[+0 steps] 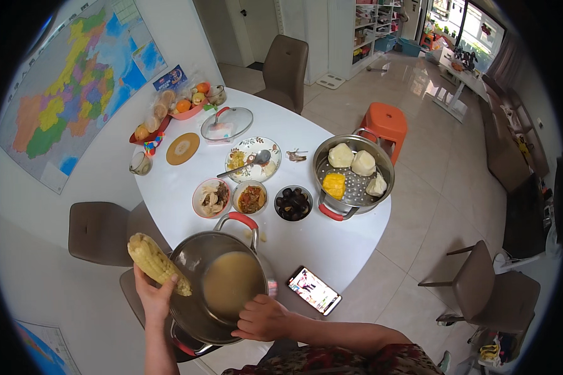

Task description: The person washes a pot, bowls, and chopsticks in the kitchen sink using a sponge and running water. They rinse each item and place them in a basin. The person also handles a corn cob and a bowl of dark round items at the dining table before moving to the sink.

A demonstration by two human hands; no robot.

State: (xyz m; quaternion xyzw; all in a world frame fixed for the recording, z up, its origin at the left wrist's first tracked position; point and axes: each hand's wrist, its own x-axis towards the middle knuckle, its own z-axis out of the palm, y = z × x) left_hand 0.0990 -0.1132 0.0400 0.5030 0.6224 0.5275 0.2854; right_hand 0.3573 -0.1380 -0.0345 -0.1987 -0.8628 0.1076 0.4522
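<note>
My left hand (155, 293) holds a cob of corn (157, 262) above the left rim of a deep steel pot (187, 258) with red-covered handles. Cloudy yellowish liquid (232, 281) lies in the bottom of the pot. My right hand (265, 318), fingers curled, is at the pot's right rim; whether it grips the rim or something small cannot be told. A lit phone (314, 290) lies to the right of the pot. Beyond the pot stand a bowl of meat pieces (211, 198), a bowl of reddish cooked food (252, 199) and a bowl of dark round food (293, 204).
A steamer pot (354, 176) with buns stands at the table's right. Farther back are a patterned plate (253, 159) with a spoon, a glass lid (226, 124), a round mat (183, 148) and fruit baskets (190, 110). An orange stool (384, 124) and brown chairs (286, 70) surround the table.
</note>
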